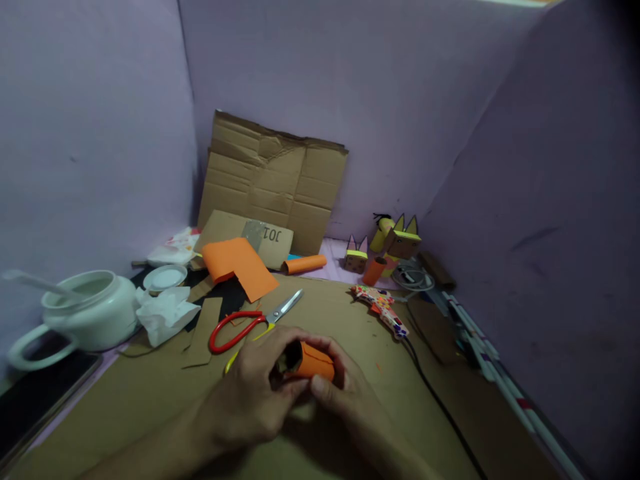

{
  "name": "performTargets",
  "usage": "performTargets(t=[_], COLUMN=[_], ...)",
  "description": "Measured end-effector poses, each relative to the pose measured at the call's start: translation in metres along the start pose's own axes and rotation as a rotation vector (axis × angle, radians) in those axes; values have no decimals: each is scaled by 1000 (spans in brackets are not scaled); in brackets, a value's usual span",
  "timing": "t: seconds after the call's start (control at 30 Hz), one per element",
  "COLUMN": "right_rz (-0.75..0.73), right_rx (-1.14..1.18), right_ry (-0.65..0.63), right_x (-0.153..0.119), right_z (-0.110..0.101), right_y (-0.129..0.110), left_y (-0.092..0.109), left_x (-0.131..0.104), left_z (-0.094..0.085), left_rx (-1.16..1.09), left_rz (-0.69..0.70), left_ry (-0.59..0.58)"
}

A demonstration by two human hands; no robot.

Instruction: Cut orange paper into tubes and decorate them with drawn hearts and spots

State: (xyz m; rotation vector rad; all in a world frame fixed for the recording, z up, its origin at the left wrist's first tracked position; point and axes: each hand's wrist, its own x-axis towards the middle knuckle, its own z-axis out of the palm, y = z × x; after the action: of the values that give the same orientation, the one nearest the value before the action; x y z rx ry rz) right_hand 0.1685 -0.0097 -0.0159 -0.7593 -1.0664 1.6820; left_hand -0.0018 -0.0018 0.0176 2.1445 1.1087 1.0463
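Set in a corner of pale purple walls [320, 87], over a flat brown cardboard sheet [325, 297]. Grasping a short, hollow orange paper tube [317, 360] in the curled fingers of the bare left hand [255, 380], by its open end, and bare right hand [347, 383]; near steel scissors with red and yellow handles [273, 318]. Probably light, fairly stiff, not slippery, easily dented. Best held gently round the outer wall, off the rim.

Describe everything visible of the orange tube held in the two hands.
The orange tube is short and hollow, apparently paper-covered, with a dark line, perhaps a seam, along its side. It lies roughly sideways above the cardboard, its dark open end facing left. The left hand holds that end; the right hand hides the other.
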Motion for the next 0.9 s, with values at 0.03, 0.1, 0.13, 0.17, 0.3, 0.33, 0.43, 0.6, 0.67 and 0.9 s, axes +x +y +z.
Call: performTargets(t=[0.03,0.1,0.13,0.17,0.3,0.33,0.43,0.6,0.67,0.9], right_rz=[-49,-128,-172,-217,-379,-406,-346,-215,-203,-183], right_rx=[-107,-309,-405,-486,-664,-721,-806,-931,-1039,-1161], right_ry=[14,38,67,119,530,585,575,309,116,-316], right_x=[-1,-2,-3,-2,8,11,21,38,44,7], right_z=[-1,-7,-11,-17,-52,-61,-78,-62,-47,-5], right_y=[-1,-7,-11,-15,-33,-35,-25,6,9,4], left_y=[0,1,0,0,-10,-14,-26,-36,-37,-38], left_x=[0,1,1,3,11,14,22,29,29,31], left_z=[-1,-4,-6,-8,-22,-26,-36,-39,-38,-35], left_rx=[22,67,97,132,215,210,218,242,195,203], left_rz=[82,185,200,186,-45,-92,-169,-219,-237,-248], left_ry=[5,23,52,96,361,427,526,537,526,501])
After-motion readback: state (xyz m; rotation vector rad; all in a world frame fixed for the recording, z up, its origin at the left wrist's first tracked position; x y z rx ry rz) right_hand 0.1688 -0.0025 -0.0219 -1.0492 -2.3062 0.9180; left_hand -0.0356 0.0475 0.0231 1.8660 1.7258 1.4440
